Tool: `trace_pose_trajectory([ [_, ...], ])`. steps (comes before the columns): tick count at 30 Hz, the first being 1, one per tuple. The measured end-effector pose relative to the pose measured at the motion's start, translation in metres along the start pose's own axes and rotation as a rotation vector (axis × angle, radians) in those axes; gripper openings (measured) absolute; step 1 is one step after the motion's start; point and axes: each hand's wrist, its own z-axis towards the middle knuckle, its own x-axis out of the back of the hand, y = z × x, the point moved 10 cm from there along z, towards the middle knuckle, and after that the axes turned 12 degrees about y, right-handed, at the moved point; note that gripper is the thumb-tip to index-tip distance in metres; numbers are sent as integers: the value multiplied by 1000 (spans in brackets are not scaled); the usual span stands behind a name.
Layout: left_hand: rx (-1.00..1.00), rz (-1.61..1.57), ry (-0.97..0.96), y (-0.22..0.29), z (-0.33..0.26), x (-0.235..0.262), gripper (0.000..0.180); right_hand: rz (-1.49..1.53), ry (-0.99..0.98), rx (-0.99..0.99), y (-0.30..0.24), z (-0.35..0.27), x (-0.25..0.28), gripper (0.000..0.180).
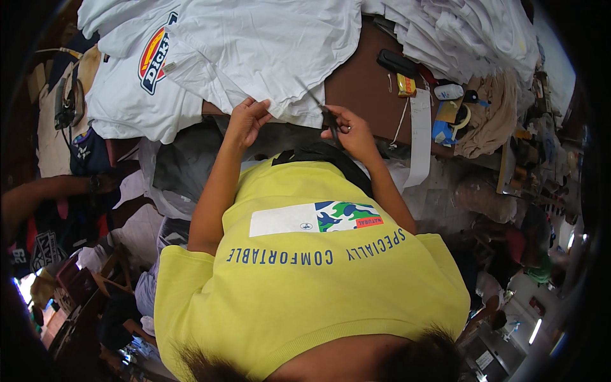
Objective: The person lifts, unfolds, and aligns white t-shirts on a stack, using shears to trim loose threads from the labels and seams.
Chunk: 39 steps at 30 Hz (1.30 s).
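The left hand [247,120] pinches the hem of a white cotton garment [267,51] that lies spread over the brown counter [363,83], its grip closed on the fabric edge and pulling it taut toward the body, probably so the cloth stays flat and steady. The right hand [350,130] is clamped on small dark scissors [332,124], blades pointing at the same hem just beside the left fingers, where a loose thread would be easy to reach. More white garments are heaped along the counter's far side; a white shirt with a red-and-blue printed emblem [133,83] lies to the left. A black oblong case [398,62] and a long white paper strip [420,137] lie to the right, apart from the hands.
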Motion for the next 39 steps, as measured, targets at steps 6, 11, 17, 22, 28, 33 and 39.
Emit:
trace_pose_trajectory([
  [6,-59,16,-58,0,5,-1,23,-261,21,79,-16,-7,-12,45],
  [11,-77,-38,-95,11,-13,-15,33,-593,14,185,-36,-8,-16,52],
  [17,-119,-51,-96,13,-19,-24,32,-624,24,212,-44,-7,-18,54],
  [22,-127,-63,-105,18,-24,-34,32,-587,40,216,-52,-5,-19,54],
  [28,-99,-90,-110,16,-25,-42,34,-628,10,125,-43,-4,-17,57],
  [33,-80,-83,-124,9,-20,-41,37,-548,37,123,-38,-8,-11,49],
  [39,9,-117,-69,2,-14,-39,30,-569,57,148,-30,-13,-4,45],
])
